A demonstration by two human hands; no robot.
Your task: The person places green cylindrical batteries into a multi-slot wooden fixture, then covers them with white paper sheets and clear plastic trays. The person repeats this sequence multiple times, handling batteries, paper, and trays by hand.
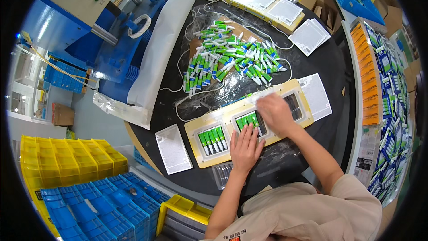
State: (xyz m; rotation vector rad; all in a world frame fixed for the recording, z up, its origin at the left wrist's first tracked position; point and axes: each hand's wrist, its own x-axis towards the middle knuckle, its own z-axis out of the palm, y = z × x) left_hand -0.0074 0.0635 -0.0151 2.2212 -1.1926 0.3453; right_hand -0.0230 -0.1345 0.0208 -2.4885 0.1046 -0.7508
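Note:
A long cream-yellow frame (209, 121) with three compartments lies slanted across the near part of the round black table. In its left compartment lies a row of small green tubes with white pointed caps (212, 140). Similar green tubes (248, 119) partly fill the middle one. My left hand (246, 151) rests there with fingers stretched out, its fingertips at the caps. Just above the right side of the middle compartment, my right hand (276, 112) is bent with its fingers drawn together. What it pinches, if anything, is hidden. Dark slots (293, 106) show in the right compartment.
A heap of loose tubes (236, 53) lies beyond the frame. White printed cards (174, 149) lie around it. Another filled frame (263, 2) stands at the far edge. Blue machinery (120, 58) is at left, stacked crates (98, 205) at lower left, packaged goods (387, 107) at right.

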